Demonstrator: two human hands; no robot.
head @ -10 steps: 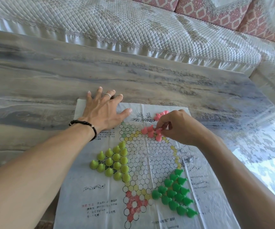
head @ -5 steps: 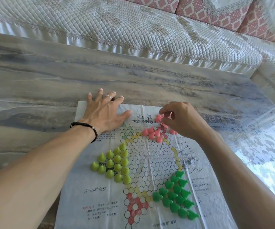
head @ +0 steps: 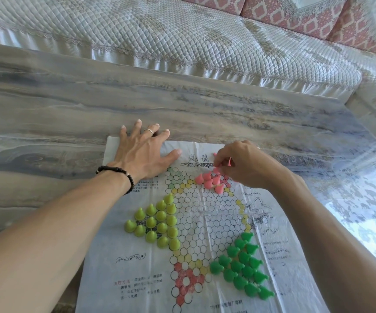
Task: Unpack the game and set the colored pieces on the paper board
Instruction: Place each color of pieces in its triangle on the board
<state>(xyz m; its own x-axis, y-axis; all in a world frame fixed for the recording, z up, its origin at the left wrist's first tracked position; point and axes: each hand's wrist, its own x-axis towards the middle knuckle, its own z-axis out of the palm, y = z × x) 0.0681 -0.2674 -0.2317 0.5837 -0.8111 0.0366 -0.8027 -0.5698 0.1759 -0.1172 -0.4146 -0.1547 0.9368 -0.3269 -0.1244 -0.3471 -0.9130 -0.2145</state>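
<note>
A thin paper board [head: 205, 222] printed with circles lies on the table. Several yellow-green pieces [head: 157, 222] fill its left corner and several dark green pieces [head: 241, 265] fill the lower right corner. Several pink pieces [head: 209, 180] stand in the upper corner. My left hand [head: 141, 152] lies flat with spread fingers on the board's top left corner. My right hand [head: 245, 163] hovers over the pink group, its fingertips pinching a pink piece [head: 216, 170]; more pink shows under the fingers.
The board rests on a grey marbled table [head: 69, 109] under a clear cover. A quilted white sofa [head: 182, 37] with pink patterned cushions runs behind the table's far edge. A lace-patterned cloth [head: 363, 199] covers the table's right side.
My right hand went from the pink group up to the loose pink pieces above the board and came back down with one pinched. My left hand stayed pressed on the board.
</note>
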